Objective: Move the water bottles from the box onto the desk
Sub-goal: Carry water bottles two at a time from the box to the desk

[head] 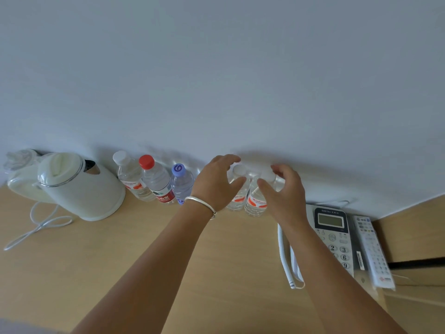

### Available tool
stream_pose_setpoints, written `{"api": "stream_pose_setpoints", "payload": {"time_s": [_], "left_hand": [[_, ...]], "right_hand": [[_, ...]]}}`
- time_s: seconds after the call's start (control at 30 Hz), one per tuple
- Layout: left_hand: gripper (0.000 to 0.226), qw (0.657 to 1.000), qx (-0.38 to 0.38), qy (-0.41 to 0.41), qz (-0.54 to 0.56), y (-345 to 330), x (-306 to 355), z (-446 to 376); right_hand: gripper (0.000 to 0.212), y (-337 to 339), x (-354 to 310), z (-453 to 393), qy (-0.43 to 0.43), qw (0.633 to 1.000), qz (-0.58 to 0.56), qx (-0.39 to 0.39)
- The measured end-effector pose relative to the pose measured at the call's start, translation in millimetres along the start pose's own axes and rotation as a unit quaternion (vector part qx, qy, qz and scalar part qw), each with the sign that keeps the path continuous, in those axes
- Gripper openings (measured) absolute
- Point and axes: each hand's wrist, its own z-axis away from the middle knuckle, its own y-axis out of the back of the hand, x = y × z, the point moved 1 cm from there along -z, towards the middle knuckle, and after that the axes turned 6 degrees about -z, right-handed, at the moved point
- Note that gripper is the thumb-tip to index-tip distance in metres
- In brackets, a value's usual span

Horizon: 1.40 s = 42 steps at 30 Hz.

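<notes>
Five water bottles stand upright in a row on the wooden desk [115,256], against the white wall. From the left they are a white-capped bottle [131,182], a red-capped bottle [156,180] and a purple-capped bottle [182,183]. Further right are two white-capped bottles with orange labels [239,171] [255,202]. My left hand [216,183], wearing a silver bangle, hovers by the fourth bottle with fingers spread and loosely curved. My right hand [283,191] is likewise spread around the fifth bottle's top. Neither hand clearly grips. No box is in view.
A white electric kettle [81,186] with its cord [41,222] stands at the left, and another white object sits behind it. A desk phone [333,235] with a coiled cord and a white remote [372,251] lie at the right. The desk ends in an edge at the far right.
</notes>
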Motion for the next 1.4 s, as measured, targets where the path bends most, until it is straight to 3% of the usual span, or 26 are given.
{"api": "stream_pose_setpoints", "payload": {"time_s": [0.17,0.23,0.47,0.63,0.83,1.0,1.17,1.4], "left_hand": [[0.042,0.992,0.037,0.041,0.109,21.8,3.8,25.7],[0.046,0.993,0.041,0.043,0.102,27.2,5.7,42.1],[0.069,0.987,-0.025,-0.013,-0.160,20.8,27.7,88.9],[0.075,0.969,-0.101,-0.068,-0.216,6.7,65.3,115.9],[0.076,0.945,-0.166,-0.149,-0.238,-25.9,120.3,156.2],[0.077,0.925,-0.175,-0.224,-0.251,-59.1,176.7,194.7],[0.075,0.903,-0.202,-0.279,-0.258,-109.1,241.7,255.3],[0.076,0.861,-0.256,-0.357,-0.255,-186.0,333.9,363.3]], "right_hand": [[0.033,18.8,-25.6,15.1,-0.007,1.000,-0.004,-0.004],[0.033,27.1,-35.5,24.9,-0.001,0.999,0.038,-0.022],[0.041,59.4,-49.5,84.1,0.048,0.982,0.183,-0.018],[0.045,95.7,-41.3,130.1,0.035,0.967,0.253,0.010],[0.051,155.6,-26.9,192.9,-0.028,0.964,0.255,0.065],[0.052,212.8,-8.9,236.7,-0.064,0.959,0.249,0.120],[0.068,288.7,16.1,302.2,-0.119,0.953,0.231,0.155],[0.056,407.5,57.6,421.3,-0.165,0.931,0.200,0.258]]}}
